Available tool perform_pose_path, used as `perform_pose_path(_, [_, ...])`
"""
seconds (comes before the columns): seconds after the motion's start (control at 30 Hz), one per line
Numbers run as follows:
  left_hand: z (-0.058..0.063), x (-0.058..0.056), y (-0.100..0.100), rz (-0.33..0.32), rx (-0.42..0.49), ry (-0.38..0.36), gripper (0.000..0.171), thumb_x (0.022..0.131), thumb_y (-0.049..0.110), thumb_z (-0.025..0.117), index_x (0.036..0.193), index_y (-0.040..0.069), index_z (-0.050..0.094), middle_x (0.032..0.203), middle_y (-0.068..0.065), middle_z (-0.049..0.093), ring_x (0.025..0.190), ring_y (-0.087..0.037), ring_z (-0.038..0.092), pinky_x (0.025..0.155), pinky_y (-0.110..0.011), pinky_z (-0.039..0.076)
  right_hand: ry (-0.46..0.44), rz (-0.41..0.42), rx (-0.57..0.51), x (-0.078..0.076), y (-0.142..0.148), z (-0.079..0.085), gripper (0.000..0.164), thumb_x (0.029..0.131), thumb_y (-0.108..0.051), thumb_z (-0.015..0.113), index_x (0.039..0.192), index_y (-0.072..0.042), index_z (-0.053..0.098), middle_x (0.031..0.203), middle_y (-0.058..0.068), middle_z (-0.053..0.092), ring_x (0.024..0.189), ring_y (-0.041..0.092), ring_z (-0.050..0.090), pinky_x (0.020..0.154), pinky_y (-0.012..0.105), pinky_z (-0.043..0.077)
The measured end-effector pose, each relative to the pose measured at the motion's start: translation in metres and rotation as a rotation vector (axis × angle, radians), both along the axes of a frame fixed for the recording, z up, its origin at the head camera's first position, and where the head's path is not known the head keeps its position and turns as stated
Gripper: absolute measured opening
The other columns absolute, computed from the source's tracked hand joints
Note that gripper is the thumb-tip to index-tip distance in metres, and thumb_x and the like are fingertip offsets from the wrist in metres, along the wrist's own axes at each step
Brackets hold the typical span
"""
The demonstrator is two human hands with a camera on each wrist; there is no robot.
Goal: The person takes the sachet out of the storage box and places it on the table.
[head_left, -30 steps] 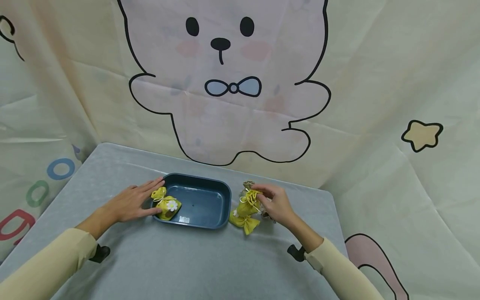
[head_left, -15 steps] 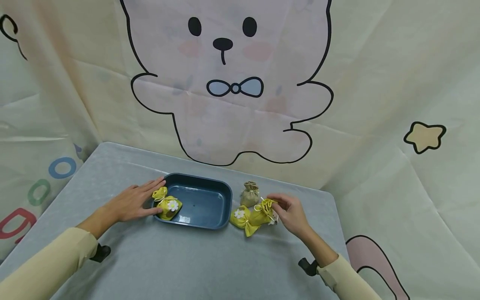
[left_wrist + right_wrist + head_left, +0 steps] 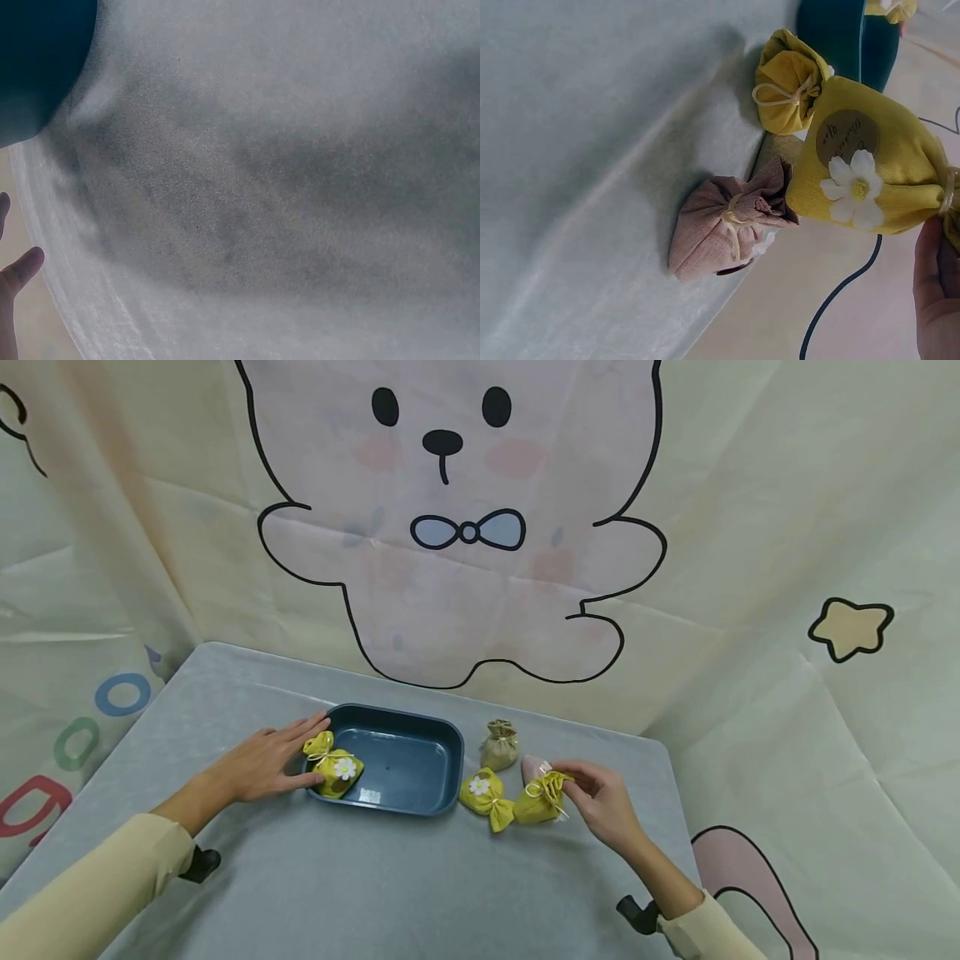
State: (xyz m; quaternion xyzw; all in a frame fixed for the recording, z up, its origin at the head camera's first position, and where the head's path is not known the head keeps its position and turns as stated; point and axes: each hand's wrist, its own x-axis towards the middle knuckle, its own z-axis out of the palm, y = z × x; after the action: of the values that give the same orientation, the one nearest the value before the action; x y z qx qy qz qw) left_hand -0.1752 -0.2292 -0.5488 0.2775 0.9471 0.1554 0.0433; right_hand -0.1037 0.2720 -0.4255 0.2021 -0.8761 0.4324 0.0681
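My left hand lies with extended fingers along the left end of a dark blue tray, its thumb near a yellow drawstring pouch inside. With the fingertips of my right hand I pinch another yellow drawstring pouch by its gathered neck. In the right wrist view it hangs tilted, showing a white flower and a round brown label. A third yellow pouch lies just right of the tray. Behind it stands a khaki pouch. Partly covered by the held pouch in the head view is a pink pouch.
A grey-blue cloth covers the table. Behind it hangs a fabric backdrop with a bear drawing. Small black devices sit at both wrists. The left wrist view shows mostly cloth and a tray corner.
My right hand has carried the yellow pouch rightward and slightly toward me, away from the khaki pouch. The khaki and pink pouches have become more visible. My left hand stays in place.
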Motion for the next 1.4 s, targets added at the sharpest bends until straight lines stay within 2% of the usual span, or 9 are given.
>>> perform_pose_path(0.2, [-0.001, 0.0, 0.0, -0.006, 0.002, 0.001, 0.089, 0.093, 0.066, 0.054, 0.158, 0.011, 0.029, 0.161, -0.014, 0.029, 0.138, -0.037, 0.043, 0.099, -0.064, 0.039, -0.019, 0.032, 0.0, 0.001, 0.016, -0.023, 0.027, 0.086, 0.019, 0.063, 0.108, 0.005, 0.071, 0.104, 0.023, 0.071, 0.092, 0.024, 0.072, 0.078, 0.02, 0.055])
perform_pose_path(0.43, [0.0, 0.0, 0.0, -0.005, 0.007, 0.007, 0.089, 0.093, 0.065, 0.055, 0.158, 0.01, 0.029, 0.161, -0.015, 0.03, 0.137, -0.038, 0.044, 0.099, -0.063, 0.039, -0.065, 0.061, -0.048, 0.005, 0.02, -0.031, 0.024, 0.088, 0.015, 0.063, 0.11, 0.008, 0.07, 0.106, 0.018, 0.073, 0.094, 0.015, 0.071, 0.079, 0.021, 0.055])
perform_pose_path(0.9, [0.001, 0.001, 0.0, 0.001, 0.006, 0.001, 0.09, 0.092, 0.065, 0.056, 0.157, 0.01, 0.03, 0.16, -0.015, 0.031, 0.137, -0.038, 0.045, 0.099, -0.063, 0.039, -0.112, 0.032, -0.041, 0.002, 0.02, -0.055, 0.027, 0.089, 0.014, 0.063, 0.112, 0.003, 0.071, 0.107, 0.016, 0.073, 0.095, 0.023, 0.072, 0.079, 0.023, 0.056])
perform_pose_path(1.1, [0.001, 0.0, -0.001, 0.001, -0.002, -0.002, 0.089, 0.092, 0.066, 0.055, 0.158, 0.01, 0.03, 0.161, -0.015, 0.03, 0.137, -0.038, 0.044, 0.099, -0.063, 0.039, -0.164, -0.011, -0.044, -0.004, 0.018, -0.065, 0.027, 0.086, 0.017, 0.064, 0.109, 0.005, 0.072, 0.106, 0.017, 0.073, 0.095, 0.018, 0.071, 0.079, 0.023, 0.056])
perform_pose_path(1.4, [0.0, 0.001, -0.001, -0.005, 0.015, 0.015, 0.089, 0.092, 0.065, 0.055, 0.157, 0.011, 0.031, 0.16, -0.014, 0.031, 0.137, -0.037, 0.045, 0.098, -0.063, 0.04, -0.247, 0.026, -0.018, -0.01, 0.017, -0.073, 0.027, 0.086, 0.015, 0.067, 0.112, 0.007, 0.069, 0.108, 0.016, 0.072, 0.1, 0.028, 0.071, 0.083, 0.026, 0.056])
